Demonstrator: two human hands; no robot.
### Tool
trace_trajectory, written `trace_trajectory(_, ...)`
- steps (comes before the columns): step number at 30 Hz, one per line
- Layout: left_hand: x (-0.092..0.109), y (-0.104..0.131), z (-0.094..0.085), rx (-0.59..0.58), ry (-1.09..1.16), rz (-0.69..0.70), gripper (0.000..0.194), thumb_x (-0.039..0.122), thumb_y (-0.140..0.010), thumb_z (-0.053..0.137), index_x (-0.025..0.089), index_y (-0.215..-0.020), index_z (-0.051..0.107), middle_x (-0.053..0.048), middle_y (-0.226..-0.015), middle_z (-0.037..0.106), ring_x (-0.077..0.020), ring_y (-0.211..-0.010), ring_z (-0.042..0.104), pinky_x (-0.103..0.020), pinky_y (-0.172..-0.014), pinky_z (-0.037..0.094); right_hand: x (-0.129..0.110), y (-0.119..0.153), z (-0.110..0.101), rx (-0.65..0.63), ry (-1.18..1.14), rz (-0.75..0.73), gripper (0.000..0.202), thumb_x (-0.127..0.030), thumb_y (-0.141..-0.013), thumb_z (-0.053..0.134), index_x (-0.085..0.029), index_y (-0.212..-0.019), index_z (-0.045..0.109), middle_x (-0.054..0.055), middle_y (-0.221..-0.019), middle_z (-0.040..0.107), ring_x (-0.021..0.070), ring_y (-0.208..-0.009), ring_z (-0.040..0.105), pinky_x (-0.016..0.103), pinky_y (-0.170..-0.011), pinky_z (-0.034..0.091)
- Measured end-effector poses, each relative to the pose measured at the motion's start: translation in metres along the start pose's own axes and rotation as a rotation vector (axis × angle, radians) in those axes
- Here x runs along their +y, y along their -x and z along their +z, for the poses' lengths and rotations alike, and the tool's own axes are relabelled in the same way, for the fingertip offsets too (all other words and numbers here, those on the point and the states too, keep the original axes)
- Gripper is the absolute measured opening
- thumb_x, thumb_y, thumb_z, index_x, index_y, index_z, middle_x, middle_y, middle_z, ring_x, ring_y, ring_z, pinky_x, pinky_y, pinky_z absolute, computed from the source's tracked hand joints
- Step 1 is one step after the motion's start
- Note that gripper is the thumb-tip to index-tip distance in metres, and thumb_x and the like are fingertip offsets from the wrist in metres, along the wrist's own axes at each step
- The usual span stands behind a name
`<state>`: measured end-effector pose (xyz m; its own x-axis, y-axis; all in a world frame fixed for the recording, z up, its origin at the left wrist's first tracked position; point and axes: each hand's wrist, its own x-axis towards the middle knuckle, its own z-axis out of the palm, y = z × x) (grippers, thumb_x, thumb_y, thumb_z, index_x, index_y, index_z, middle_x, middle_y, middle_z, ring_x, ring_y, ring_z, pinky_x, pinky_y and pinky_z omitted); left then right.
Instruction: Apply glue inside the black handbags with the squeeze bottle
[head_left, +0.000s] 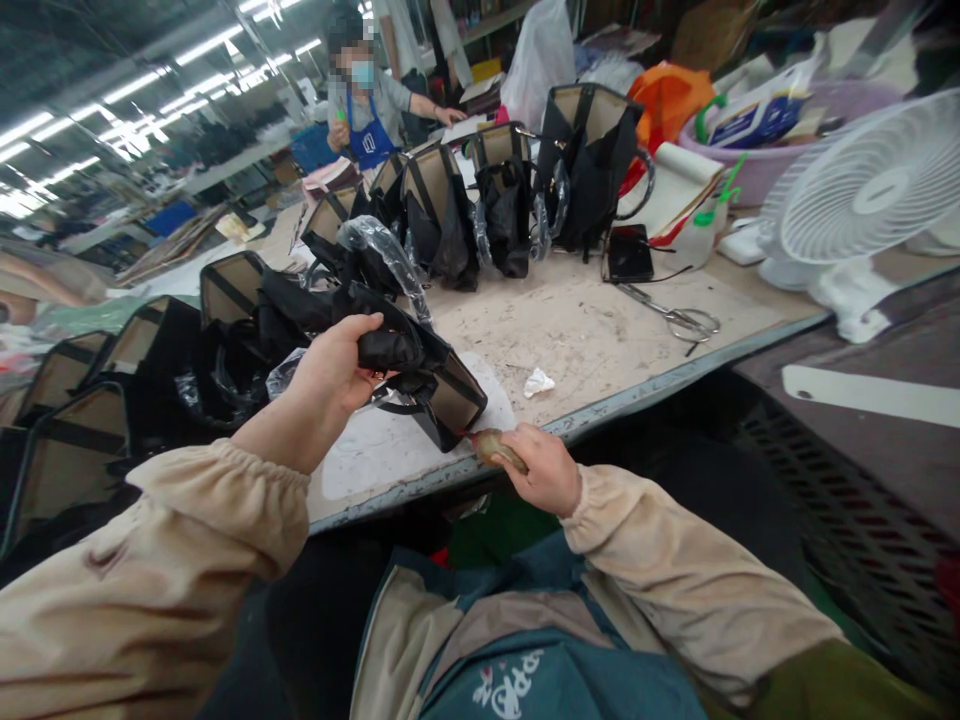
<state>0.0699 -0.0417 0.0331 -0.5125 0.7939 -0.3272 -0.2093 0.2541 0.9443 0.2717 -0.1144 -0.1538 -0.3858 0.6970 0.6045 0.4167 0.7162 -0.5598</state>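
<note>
Both hands are occupied: a black bag with a tan base panel (459,392) is grasped by the left hand (330,375) at the near edge of the pale, scuffed bench (585,345), and a brownish handled tool with a red tip (499,450) is clenched in the right hand (541,468), its tip at the bag's lower corner. Metal scissors (686,322) are laid near the right end.

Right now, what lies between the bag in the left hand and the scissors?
The head view shows a crumpled white scrap on the speckled table, between the bag held in the left hand and the scissors.
</note>
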Motion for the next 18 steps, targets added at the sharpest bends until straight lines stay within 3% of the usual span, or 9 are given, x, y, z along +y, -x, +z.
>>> trace_trajectory(8,-0.001,-0.002,0.001,-0.032,0.034,-0.015,0.007,0.010,-0.071,0.059,0.016,-0.076,0.057,-0.002,-0.062,0.063,-0.0169,-0.052,0.062,-0.029,-0.052,0.056,0.010,-0.005,-0.015,0.042,0.164,-0.010,0.013,-0.029,-0.093,0.048,-0.019,-0.090,0.056,0.004,-0.074,0.051,0.0182,-0.070,0.050,0.029,-0.062,0.040)
trace_trajectory(18,-0.006,-0.008,0.009,-0.032,0.081,0.005,0.012,0.010,-0.067,0.063,0.014,-0.077,0.060,-0.005,-0.064,0.066,-0.0196,-0.058,0.065,-0.032,-0.056,0.057,0.006,-0.002,-0.015,0.039,0.177,-0.019,0.013,-0.029,-0.092,0.049,-0.018,-0.089,0.056,0.004,-0.072,0.052,0.0186,-0.067,0.050,0.030,-0.061,0.039)
